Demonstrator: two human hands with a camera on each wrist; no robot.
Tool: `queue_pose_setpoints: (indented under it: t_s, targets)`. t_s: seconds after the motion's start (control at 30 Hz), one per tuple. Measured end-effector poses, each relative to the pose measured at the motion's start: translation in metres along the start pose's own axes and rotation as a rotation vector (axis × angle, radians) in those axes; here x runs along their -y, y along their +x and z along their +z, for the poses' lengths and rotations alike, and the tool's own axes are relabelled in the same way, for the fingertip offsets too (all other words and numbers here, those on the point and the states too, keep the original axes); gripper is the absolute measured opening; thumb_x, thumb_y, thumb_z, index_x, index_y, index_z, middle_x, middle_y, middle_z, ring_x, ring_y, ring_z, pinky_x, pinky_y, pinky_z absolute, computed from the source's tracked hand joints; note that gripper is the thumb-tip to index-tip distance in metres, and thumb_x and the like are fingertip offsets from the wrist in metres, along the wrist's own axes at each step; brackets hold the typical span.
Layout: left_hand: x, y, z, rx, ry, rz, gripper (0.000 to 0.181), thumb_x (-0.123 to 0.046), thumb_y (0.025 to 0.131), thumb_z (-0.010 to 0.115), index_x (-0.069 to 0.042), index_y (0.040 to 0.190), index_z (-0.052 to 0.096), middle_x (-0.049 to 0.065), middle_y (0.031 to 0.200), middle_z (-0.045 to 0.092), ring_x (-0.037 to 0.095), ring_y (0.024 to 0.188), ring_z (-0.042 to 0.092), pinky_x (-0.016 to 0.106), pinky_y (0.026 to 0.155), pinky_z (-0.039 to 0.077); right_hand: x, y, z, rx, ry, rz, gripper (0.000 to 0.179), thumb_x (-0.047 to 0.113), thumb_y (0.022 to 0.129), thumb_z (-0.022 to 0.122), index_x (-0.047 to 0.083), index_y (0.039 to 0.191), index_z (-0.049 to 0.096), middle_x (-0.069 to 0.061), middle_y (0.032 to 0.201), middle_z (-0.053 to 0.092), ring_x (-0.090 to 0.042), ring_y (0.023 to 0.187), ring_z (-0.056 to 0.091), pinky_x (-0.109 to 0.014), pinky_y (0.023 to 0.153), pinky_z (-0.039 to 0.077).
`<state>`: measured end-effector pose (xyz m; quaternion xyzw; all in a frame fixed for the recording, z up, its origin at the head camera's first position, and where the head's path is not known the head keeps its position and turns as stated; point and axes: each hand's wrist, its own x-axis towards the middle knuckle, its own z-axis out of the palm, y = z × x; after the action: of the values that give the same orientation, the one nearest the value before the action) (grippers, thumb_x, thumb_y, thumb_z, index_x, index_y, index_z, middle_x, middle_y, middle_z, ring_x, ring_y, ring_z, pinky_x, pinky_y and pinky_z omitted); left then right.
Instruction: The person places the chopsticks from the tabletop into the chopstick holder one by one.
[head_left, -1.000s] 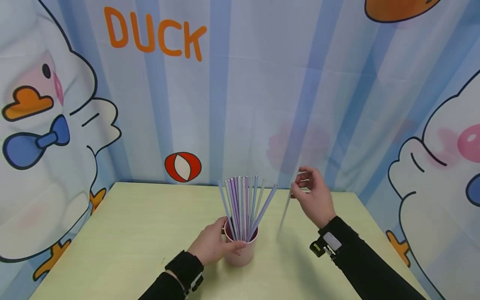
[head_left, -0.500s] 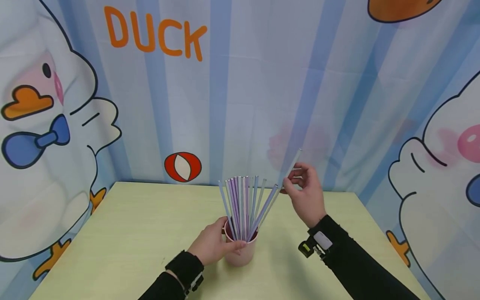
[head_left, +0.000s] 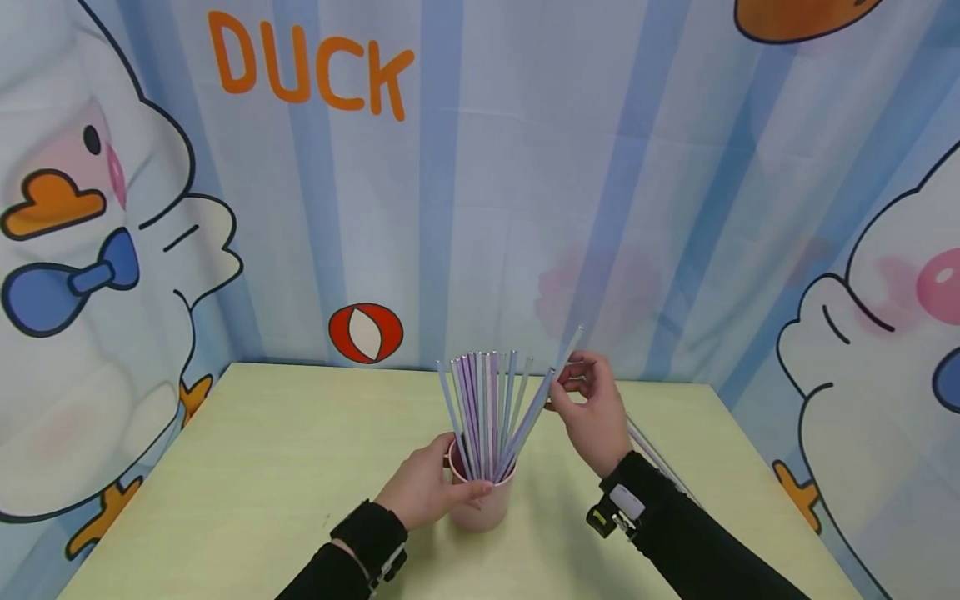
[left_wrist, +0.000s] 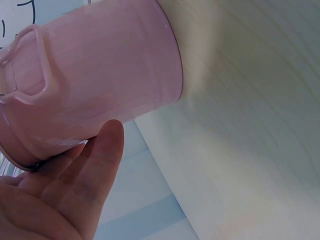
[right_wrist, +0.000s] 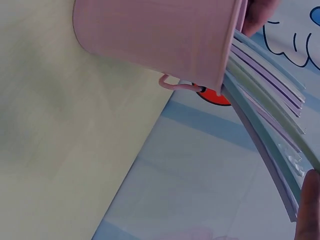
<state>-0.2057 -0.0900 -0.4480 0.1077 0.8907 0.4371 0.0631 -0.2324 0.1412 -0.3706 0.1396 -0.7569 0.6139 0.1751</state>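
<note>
A pink cup with a small handle stands on the table, holding several straws in purple, blue and clear tones that fan out above its rim. My left hand grips the cup from the left, thumb across the front near the rim. Pinched between the thumb and fingers of my right hand is a pale, clear straw, slanting down to the left toward the cup. Its lower part overlaps the rightmost straws in the head view. One right fingertip shows beside the straws in the right wrist view.
A few loose straws lie on the table at the right, partly hidden by my right forearm. The pale yellow table ends at a printed duck curtain behind and on both sides.
My right hand has moved left with the clear straw, first to the cup's right side, then lower. The loose straws behind the forearm have come into view. My left hand stays on the cup.
</note>
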Motion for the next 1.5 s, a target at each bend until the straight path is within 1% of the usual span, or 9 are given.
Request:
queue_pose_setpoints:
  t_s: [0.13, 0.3, 0.47, 0.57, 0.7, 1.07, 1.17, 1.37, 1.5]
  targets:
    - [0.001, 0.000, 0.000, 0.000, 0.005, 0.004, 0.095, -0.064, 0.068, 0.075, -0.012, 0.142, 0.045, 0.007, 0.128, 0.061, 0.025, 0.107, 0.057, 0.055, 0.096, 0.048, -0.009, -0.006, 0.004, 0.006, -0.031, 0.026, 0.039, -0.003, 0.092, 0.060, -0.003, 0.126, 0.040, -0.016, 0.103, 0.052, -0.027, 0.087, 0.059, -0.032, 0.071, 0.061]
    - [0.001, 0.000, 0.000, 0.000, 0.014, 0.015, 0.094, -0.062, 0.069, 0.075, -0.011, 0.141, 0.046, 0.008, 0.128, 0.062, 0.025, 0.106, 0.058, 0.055, 0.095, 0.048, -0.019, -0.013, 0.010, 0.014, -0.073, 0.052, 0.038, -0.001, 0.091, 0.062, 0.000, 0.123, 0.042, -0.015, 0.102, 0.053, -0.025, 0.087, 0.058, -0.033, 0.070, 0.061]
    - [0.000, 0.000, 0.000, -0.003, 0.021, 0.022, 0.093, -0.062, 0.069, 0.075, -0.010, 0.141, 0.046, 0.008, 0.128, 0.062, 0.026, 0.107, 0.058, 0.056, 0.095, 0.048, -0.027, -0.019, 0.014, 0.017, -0.117, 0.065, 0.038, 0.001, 0.091, 0.064, 0.002, 0.122, 0.044, -0.015, 0.102, 0.055, -0.024, 0.088, 0.060, -0.025, 0.067, 0.059]
    - [0.001, 0.000, 0.000, -0.005, 0.022, 0.026, 0.093, -0.062, 0.070, 0.074, -0.010, 0.141, 0.046, 0.008, 0.129, 0.061, 0.026, 0.109, 0.058, 0.056, 0.096, 0.047, -0.016, -0.026, 0.017, 0.022, -0.140, 0.075, 0.037, -0.002, 0.090, 0.064, -0.002, 0.122, 0.044, -0.017, 0.101, 0.056, -0.026, 0.088, 0.060, -0.021, 0.066, 0.058]
    - [0.001, 0.001, 0.000, -0.006, 0.020, 0.024, 0.093, -0.062, 0.070, 0.075, -0.011, 0.142, 0.046, 0.008, 0.129, 0.061, 0.026, 0.108, 0.058, 0.056, 0.096, 0.048, 0.002, -0.034, 0.020, 0.032, -0.153, 0.085, 0.037, -0.006, 0.089, 0.063, -0.007, 0.120, 0.044, -0.019, 0.099, 0.057, -0.029, 0.087, 0.061, -0.023, 0.066, 0.059]
    - [0.001, 0.001, 0.000, -0.011, 0.018, 0.031, 0.093, -0.062, 0.070, 0.075, -0.010, 0.141, 0.046, 0.008, 0.129, 0.061, 0.025, 0.107, 0.058, 0.055, 0.095, 0.048, -0.003, -0.038, 0.023, 0.054, -0.190, 0.096, 0.035, -0.005, 0.088, 0.065, -0.006, 0.118, 0.047, -0.016, 0.095, 0.058, -0.029, 0.084, 0.062, -0.028, 0.065, 0.060]
    - [0.001, 0.001, 0.000, -0.011, 0.019, 0.030, 0.093, -0.062, 0.070, 0.075, -0.010, 0.142, 0.046, 0.009, 0.129, 0.061, 0.026, 0.107, 0.058, 0.055, 0.095, 0.048, -0.009, -0.038, 0.022, 0.061, -0.191, 0.086, 0.035, -0.004, 0.088, 0.066, -0.005, 0.117, 0.047, -0.016, 0.094, 0.058, -0.029, 0.083, 0.063, -0.028, 0.064, 0.060]
    - [0.001, 0.000, 0.001, -0.012, 0.023, 0.023, 0.093, -0.062, 0.070, 0.075, -0.010, 0.141, 0.046, 0.008, 0.128, 0.061, 0.026, 0.107, 0.059, 0.055, 0.095, 0.049, -0.039, -0.036, 0.013, 0.077, -0.203, 0.093, 0.036, 0.003, 0.090, 0.068, 0.000, 0.120, 0.049, -0.012, 0.096, 0.059, -0.024, 0.084, 0.063, -0.024, 0.065, 0.059]
    - [0.001, 0.000, 0.001, -0.015, 0.029, 0.026, 0.094, -0.063, 0.069, 0.074, -0.010, 0.141, 0.046, 0.008, 0.128, 0.062, 0.026, 0.106, 0.058, 0.054, 0.094, 0.049, -0.052, -0.035, -0.001, 0.080, -0.283, 0.085, 0.033, 0.007, 0.090, 0.067, 0.005, 0.119, 0.052, -0.009, 0.097, 0.060, -0.020, 0.086, 0.062, -0.030, 0.070, 0.059]
